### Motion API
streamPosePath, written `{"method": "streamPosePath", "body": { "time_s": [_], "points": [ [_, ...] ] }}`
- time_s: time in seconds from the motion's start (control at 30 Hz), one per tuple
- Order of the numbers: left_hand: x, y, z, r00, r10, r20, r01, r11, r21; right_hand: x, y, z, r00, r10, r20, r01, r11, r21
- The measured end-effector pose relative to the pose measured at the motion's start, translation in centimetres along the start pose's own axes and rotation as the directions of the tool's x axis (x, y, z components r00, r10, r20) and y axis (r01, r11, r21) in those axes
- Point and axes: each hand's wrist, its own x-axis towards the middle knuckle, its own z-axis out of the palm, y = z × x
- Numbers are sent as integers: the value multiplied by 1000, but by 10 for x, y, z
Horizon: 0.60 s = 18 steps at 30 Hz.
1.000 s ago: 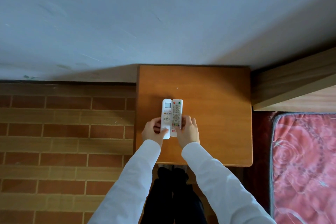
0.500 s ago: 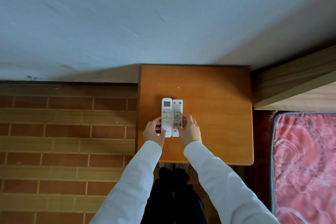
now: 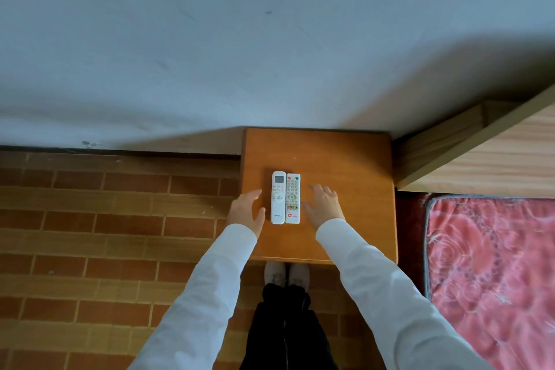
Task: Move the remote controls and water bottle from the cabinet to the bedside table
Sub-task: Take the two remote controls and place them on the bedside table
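Two white remote controls lie side by side on the wooden bedside table [image 3: 345, 177]. The left remote [image 3: 278, 197] has a small screen at its far end. The right remote [image 3: 292, 199] carries many coloured buttons. My left hand [image 3: 247, 212] hovers just left of the pair, fingers straight, touching neither remote. To the right of the pair my right hand [image 3: 325, 203] is spread flat over the table top, clear of both. No water bottle is in view.
A bed with a red patterned mattress [image 3: 492, 273] and a wooden headboard [image 3: 480, 147] stands right of the table. A pale wall [image 3: 240, 39] rises behind it. Brick-patterned floor [image 3: 105, 234] lies to the left. My shoes [image 3: 286, 275] are at the table's front edge.
Both hands have let go of the remotes and drawn apart to either side. The remotes stay side by side on the table.
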Motion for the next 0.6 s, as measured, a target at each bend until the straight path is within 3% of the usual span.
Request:
{"method": "streamPosePath", "body": {
  "time_s": [0.17,0.33,0.6],
  "points": [
    [-36,29,-68,985,155,-77,-148,985,88,-46,-30,-67,988,-112,-106,110,994,-23],
    [-92,55,-144,908,383,-171,-359,921,154,-112,-53,-130,945,-244,-220,240,970,-45],
    [-191,67,-203,825,513,-238,-471,856,215,-215,-68,-185,890,-335,-309,335,941,-52]
  ]
}}
